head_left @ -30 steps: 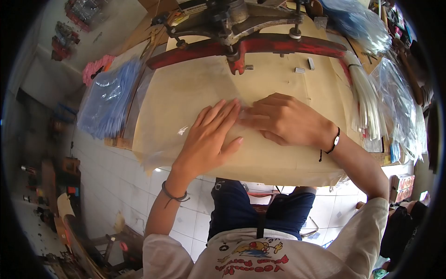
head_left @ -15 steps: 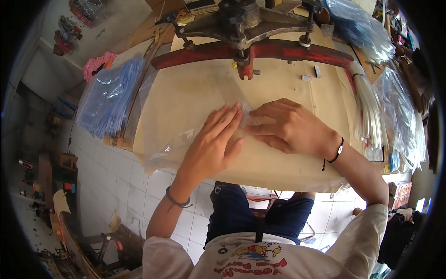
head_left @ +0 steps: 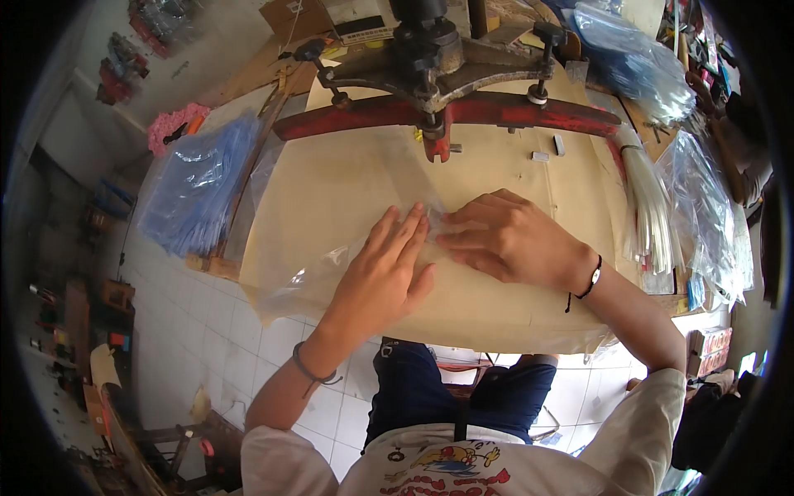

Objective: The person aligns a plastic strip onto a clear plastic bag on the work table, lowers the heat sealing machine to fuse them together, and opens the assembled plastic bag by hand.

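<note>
A clear plastic sheet (head_left: 331, 223) lies over tan paper (head_left: 513, 306) on the worktable, its edge slanting past my fingertips. My left hand (head_left: 385, 269) rests flat on the plastic, fingers stretched forward and thumb apart. Close to its right, my right hand (head_left: 509, 236) has bent fingers drawn together at the sheet's edge, seemingly pinching it; the fingertips are partly hidden. Beyond both hands stands a red metal bar (head_left: 356, 118) of a press, with a small notched bracket (head_left: 437, 149) pointing toward me.
Bluish plastic sheets (head_left: 194, 186) are stacked at the left edge. A bundle of pale strips (head_left: 649, 211) and clear plastic bags (head_left: 703, 215) hang at the right. Two small metal blocks (head_left: 540, 156) lie beyond my right hand. More plastic (head_left: 633, 62) is heaped at the back right.
The view has tilted slightly, so the table and press sit a little lower. My hands stay at the plastic's edge, the right one's fingers slightly closer together.
</note>
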A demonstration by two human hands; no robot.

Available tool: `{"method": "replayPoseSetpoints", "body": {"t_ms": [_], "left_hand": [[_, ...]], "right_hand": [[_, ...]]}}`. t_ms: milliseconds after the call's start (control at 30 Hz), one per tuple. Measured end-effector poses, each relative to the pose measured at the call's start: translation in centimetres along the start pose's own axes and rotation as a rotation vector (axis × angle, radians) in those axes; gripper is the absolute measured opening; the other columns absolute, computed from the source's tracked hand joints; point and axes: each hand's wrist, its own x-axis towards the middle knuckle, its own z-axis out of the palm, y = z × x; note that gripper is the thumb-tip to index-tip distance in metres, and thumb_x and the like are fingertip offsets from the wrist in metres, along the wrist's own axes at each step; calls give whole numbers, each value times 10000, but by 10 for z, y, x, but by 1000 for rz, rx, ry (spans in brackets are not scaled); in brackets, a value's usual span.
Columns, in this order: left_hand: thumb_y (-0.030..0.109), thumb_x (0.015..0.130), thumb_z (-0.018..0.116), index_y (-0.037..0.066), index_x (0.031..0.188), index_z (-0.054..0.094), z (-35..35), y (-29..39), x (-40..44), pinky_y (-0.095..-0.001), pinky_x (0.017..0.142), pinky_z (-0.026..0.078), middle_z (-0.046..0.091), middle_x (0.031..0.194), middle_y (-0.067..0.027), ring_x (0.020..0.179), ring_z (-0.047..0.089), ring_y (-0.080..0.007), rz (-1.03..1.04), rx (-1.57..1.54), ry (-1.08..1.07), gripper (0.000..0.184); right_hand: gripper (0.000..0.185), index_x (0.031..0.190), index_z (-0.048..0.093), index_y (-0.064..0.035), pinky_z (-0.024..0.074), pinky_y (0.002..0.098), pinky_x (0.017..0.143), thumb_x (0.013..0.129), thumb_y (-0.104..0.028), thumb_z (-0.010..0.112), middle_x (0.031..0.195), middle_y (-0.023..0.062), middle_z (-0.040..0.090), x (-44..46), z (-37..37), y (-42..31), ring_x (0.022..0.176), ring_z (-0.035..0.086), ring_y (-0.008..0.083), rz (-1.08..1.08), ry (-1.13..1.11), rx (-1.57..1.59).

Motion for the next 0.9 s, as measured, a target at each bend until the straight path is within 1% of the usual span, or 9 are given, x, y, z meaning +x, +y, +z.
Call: {"method": "replayPoseSetpoints", "body": {"t_ms": [100,200,300,333,433,633,733,833,900], "left_hand": [[269,948,664,-79,1421,540,-10,3,7,-462,1112,467,466,1561,-200,1416,461,-399,-13,60,-86,600],[282,959,654,-89,1398,555,-12,-5,14,-447,1108,455,503,1527,-201,1387,485,-375,91,93,-105,583],[254,972,637,-94,1383,566,1,-16,3,-438,1134,415,523,1507,-201,1376,492,-351,163,-5,69,543],[222,989,611,-95,1387,564,4,-16,1,-451,1161,379,512,1521,-201,1397,475,-343,147,-61,96,511],[201,998,592,-94,1402,553,9,-16,-1,-455,1169,369,486,1551,-187,1418,456,-338,147,-93,96,501],[198,1002,587,-84,1413,548,3,-15,2,-454,1180,363,487,1559,-163,1431,443,-344,169,-58,31,500],[210,1000,591,-73,1422,544,0,-14,3,-453,1178,362,487,1558,-163,1434,437,-345,142,-93,20,510],[220,990,602,-58,1429,543,-9,-15,6,-461,1174,361,489,1555,-161,1436,430,-350,109,-167,-34,523],[248,993,596,-44,1462,511,-4,-16,5,-470,1171,346,466,1576,-154,1450,408,-357,118,-131,-32,560]], "right_hand": [[310,1183,742,-72,508,426,1007,910,-218,739,1231,73,729,1,-1,-1,1159,663,273,14,-50,-2],[281,1151,739,-72,513,414,998,912,-218,720,1184,73,726,0,2,1,1129,667,269,-11,-15,-34],[258,1133,738,-76,521,407,984,929,-230,699,1166,77,721,-2,5,-1,1114,669,270,-58,32,-77],[256,1134,737,-78,523,407,980,937,-236,693,1169,79,720,-1,4,-2,1115,669,272,-70,43,-90],[240,1122,742,-87,531,411,976,950,-244,686,1188,66,718,-2,3,-8,1111,670,266,-47,30,-93],[200,1074,752,-91,543,407,967,938,-226,698,1172,43,720,1,8,-6,1098,671,267,-83,52,-105],[194,1037,755,-67,548,432,963,908,-210,739,1155,96,741,1,3,-6,1111,675,309,-107,-5,-97],[185,1021,758,-58,556,419,951,885,-184,752,1169,103,738,3,3,-10,1114,673,311,-38,-16,-49],[205,1054,752,-55,558,413,959,886,-172,754,1183,112,733,5,1,-14,1123,674,313,-25,-31,-53]]}}
